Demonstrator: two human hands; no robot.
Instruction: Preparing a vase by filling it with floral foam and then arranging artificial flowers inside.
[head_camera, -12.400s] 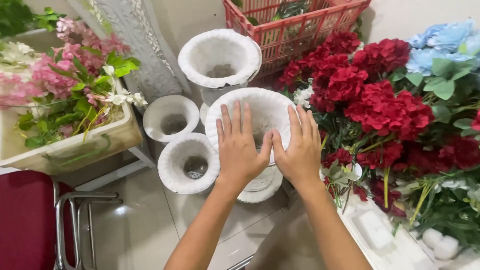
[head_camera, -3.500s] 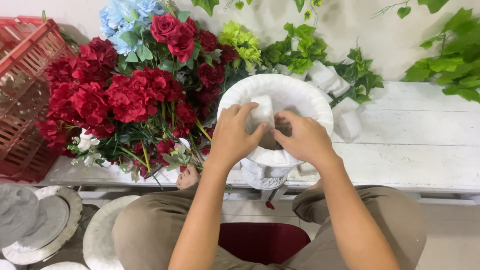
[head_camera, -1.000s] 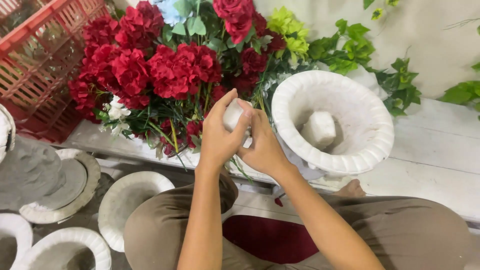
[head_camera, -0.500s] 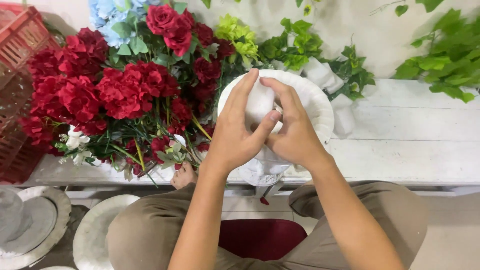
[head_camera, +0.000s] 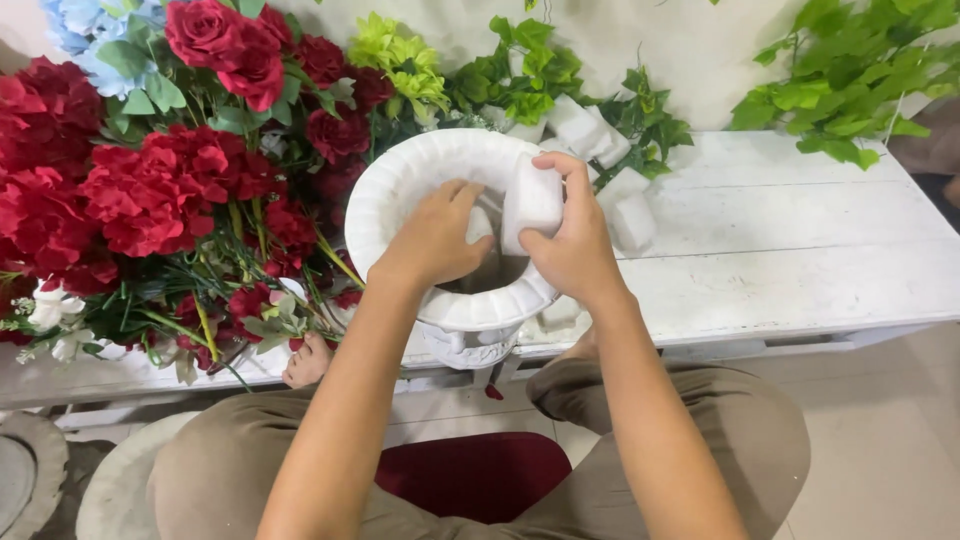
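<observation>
A white ribbed urn-shaped vase (head_camera: 400, 185) stands on the edge of a white wooden bench (head_camera: 800, 250) in front of me. My right hand (head_camera: 570, 245) grips a white foam block (head_camera: 532, 200) and holds it over the vase's mouth. My left hand (head_camera: 435, 240) reaches down into the vase, its fingers pressing on another white foam piece (head_camera: 480, 225) inside. What lies deeper in the vase is hidden by my hands.
Red artificial roses (head_camera: 150, 190), blue hydrangeas (head_camera: 85, 30) and green foliage (head_camera: 500, 75) lie on the bench to the left. Several loose foam blocks (head_camera: 625, 200) sit behind the vase. More leaves (head_camera: 850, 80) are at far right. Other white vases (head_camera: 110, 490) stand on the floor, lower left.
Both hands held one foam block above the vase half a second ago; now my left hand has dropped into the vase and my right hand alone holds the block.
</observation>
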